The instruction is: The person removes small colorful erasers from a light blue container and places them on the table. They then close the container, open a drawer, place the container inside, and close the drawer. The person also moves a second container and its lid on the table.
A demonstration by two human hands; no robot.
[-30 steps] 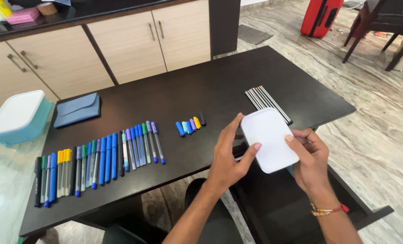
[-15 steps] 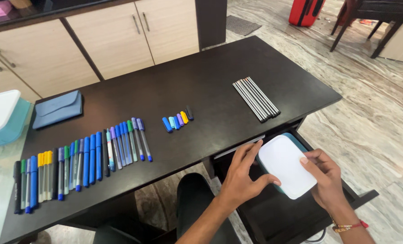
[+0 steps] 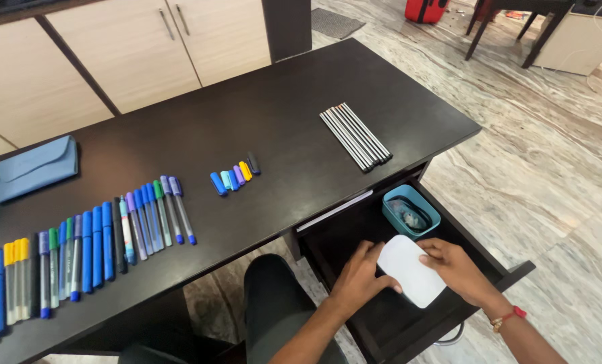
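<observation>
White lid (image 3: pixel 411 269) between both hands, over open dark drawer (image 3: pixel 449 232).

Bare forearms, red wrist band (image 3: pixel 509 318)

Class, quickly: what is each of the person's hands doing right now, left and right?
Left hand: gripping the left edge of the white lid over the open drawer.
Right hand: holding the same white lid's right side, fingers on top.

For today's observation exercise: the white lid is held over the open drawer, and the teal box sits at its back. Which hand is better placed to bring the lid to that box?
Probably the right hand: it grips the white lid on the side nearer the teal box. The left hand holds the far edge.
</observation>
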